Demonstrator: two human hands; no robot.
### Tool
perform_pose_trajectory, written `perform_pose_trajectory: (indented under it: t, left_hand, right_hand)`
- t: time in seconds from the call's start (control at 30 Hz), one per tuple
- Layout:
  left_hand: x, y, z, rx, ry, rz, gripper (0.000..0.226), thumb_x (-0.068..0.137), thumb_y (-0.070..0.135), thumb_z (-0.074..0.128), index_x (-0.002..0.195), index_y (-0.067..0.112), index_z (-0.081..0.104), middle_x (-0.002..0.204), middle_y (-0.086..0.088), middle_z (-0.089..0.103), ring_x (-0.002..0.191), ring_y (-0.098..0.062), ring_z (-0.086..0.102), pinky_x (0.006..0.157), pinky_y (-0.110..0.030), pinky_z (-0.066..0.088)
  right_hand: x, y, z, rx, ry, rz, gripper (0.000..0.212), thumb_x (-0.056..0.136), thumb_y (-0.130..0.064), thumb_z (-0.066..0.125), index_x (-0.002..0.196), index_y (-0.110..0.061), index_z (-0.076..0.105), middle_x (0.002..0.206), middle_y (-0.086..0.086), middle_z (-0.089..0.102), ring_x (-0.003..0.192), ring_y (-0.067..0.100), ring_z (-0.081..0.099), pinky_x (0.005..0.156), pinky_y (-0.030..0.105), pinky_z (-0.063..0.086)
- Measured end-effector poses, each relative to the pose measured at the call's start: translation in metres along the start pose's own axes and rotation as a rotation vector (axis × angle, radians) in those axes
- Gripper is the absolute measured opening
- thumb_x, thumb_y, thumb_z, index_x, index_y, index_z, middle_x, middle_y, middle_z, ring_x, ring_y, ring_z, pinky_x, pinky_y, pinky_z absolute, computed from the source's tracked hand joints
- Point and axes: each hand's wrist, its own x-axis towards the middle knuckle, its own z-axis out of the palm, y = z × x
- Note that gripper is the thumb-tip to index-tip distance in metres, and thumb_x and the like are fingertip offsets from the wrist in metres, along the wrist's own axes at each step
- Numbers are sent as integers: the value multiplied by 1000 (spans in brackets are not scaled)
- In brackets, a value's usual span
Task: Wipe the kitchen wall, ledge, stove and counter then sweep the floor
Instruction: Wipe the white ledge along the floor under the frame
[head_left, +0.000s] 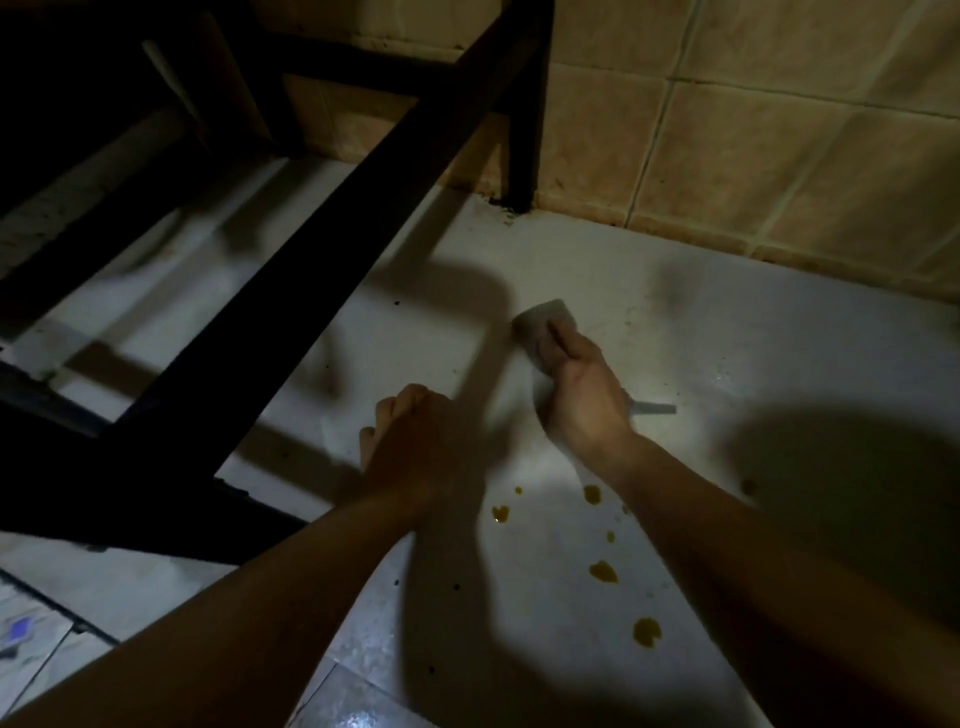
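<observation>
My right hand (582, 395) grips a grey cloth (540, 325) and presses it on the white counter (727, 332), a little out from the tiled wall (753, 130). A loose end of the cloth sticks out behind the hand. My left hand (410, 436) rests on the counter to the left, fingers curled under and holding nothing that I can see. Several yellow-orange spills (602, 571) dot the counter near my right forearm.
A black metal stand (332, 228) takes up the left side, with one leg (524, 130) meeting the counter at the wall corner. Dark grime lies around that leg's foot. The floor tiles (31, 639) show at the lower left, below the counter's edge.
</observation>
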Motion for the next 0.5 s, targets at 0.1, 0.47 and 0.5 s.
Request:
perform_pose_trajectory:
  t: [0.1, 0.47, 0.5]
  left_hand:
    - [1, -4, 5, 11, 34, -13, 24, 89, 30, 60, 110, 19, 58, 120, -3, 48, 113, -23, 43, 100, -41, 38]
    - [10, 11, 26, 254, -91, 74, 58, 86, 19, 62, 137, 14, 35, 140, -4, 35, 128, -28, 33, 104, -42, 32]
    - [11, 11, 29, 285, -108, 92, 64, 84, 21, 65, 139, 14, 34, 142, -3, 33, 130, -27, 31, 105, -42, 33]
  right_hand:
    - [-12, -22, 14, 29, 19, -80, 45, 88, 6, 49, 120, -25, 57, 133, 14, 50, 119, -2, 48, 103, 15, 34]
    - [-60, 28, -40, -151, 29, -178, 58, 70, -9, 31, 116, -5, 66, 129, 16, 58, 111, 36, 59, 87, 40, 53]
    - [-60, 39, -46, -158, 12, -67, 59, 71, -2, 35, 125, -4, 59, 139, 16, 49, 121, 38, 51, 98, 41, 46]
